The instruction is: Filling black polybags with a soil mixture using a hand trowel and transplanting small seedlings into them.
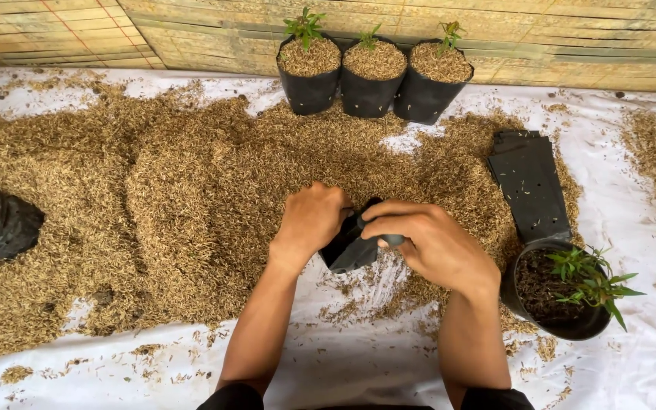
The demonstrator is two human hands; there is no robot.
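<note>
Both my hands are on a black plastic grow bag [352,244] right in the middle of the scene, at the near edge of the big pile of rice husks [153,205]. My left hand [313,219] is curled shut on the bag's left side, knuckles up. My right hand [433,244] has fingers pressed together, pinching the bag's right edge, thumb side facing left. The bag looks flat-ish and tilted, its mouth up between my hands; can't tell if anything's inside.

The husks are spread over a white sheet [358,364] covering the ground. At the far side, against a bamboo mat wall [191,30], three filled black bags with seedlings [373,72] stand side by side, touching. To the right there's a stack of flat empty bags [529,186], and just near of that a black pot with soil and a green plant [563,292]. On the far left edge, another black bag [1,224] lies partly sunk into the husks.
</note>
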